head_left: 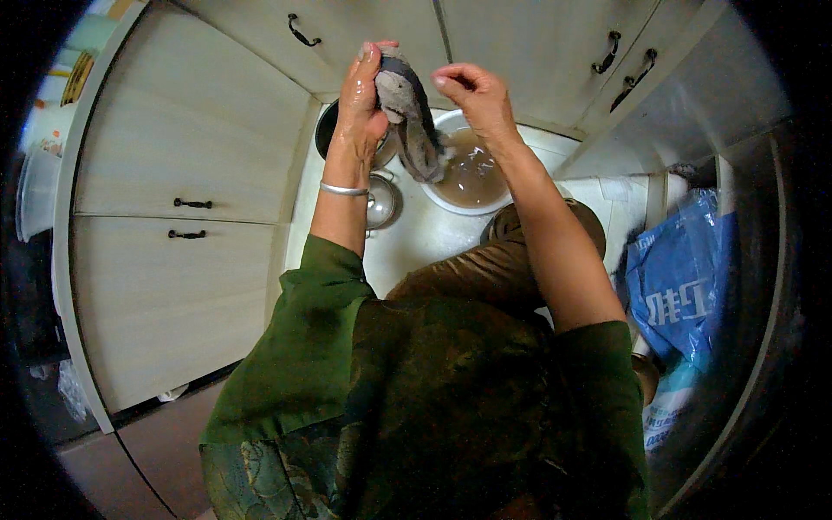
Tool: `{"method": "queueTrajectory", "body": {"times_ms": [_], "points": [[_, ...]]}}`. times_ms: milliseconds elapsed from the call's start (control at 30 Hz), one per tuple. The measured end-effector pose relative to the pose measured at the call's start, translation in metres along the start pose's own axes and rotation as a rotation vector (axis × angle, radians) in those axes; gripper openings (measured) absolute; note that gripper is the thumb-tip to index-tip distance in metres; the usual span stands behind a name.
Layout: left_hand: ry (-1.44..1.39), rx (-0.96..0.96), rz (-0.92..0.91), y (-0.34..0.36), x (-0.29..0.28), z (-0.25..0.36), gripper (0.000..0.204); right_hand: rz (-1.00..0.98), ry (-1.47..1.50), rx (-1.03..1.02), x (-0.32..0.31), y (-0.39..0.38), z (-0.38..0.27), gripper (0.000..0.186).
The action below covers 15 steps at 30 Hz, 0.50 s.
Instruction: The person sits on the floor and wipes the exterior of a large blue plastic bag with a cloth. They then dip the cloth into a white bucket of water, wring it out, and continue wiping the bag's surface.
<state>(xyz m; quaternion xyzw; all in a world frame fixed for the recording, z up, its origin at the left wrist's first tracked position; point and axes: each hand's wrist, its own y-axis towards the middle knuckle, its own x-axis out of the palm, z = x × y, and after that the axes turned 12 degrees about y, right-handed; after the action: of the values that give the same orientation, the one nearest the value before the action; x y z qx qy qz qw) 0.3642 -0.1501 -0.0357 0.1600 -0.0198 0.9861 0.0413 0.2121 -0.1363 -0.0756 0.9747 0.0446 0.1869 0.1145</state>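
Note:
My left hand [357, 100] is raised at the upper middle, wet, with a silver bangle on the wrist. It grips a wet cloth [399, 97], grey with a dark strip, which hangs down toward the left rim of a white basin [457, 208]. Cloudy brownish water fills much of the basin. Above the basin's far side is my right hand [482, 100], apart from the cloth. Its fingers are curled toward the thumb, and nothing shows between them.
A black pot [328, 130] and a shiny metal pot [381, 204] stand on the pale floor, left of the basin. Light cabinets [182, 113] with dark handles close in the left and far sides. At the right lies a blue plastic bag [672, 273]. My bent knee is close to the basin.

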Motion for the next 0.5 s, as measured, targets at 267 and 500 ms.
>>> {"method": "queueTrajectory", "body": {"times_ms": [267,500], "points": [[0.081,-0.02,0.032,-0.004,0.01,-0.007,0.03,-0.032,-0.117,-0.077,0.02,-0.006,-0.005,0.019],[0.247,0.015,0.084,-0.002,0.015,-0.011,0.026,-0.037,-0.476,-0.299,0.017,-0.01,-0.011,0.015]]}}
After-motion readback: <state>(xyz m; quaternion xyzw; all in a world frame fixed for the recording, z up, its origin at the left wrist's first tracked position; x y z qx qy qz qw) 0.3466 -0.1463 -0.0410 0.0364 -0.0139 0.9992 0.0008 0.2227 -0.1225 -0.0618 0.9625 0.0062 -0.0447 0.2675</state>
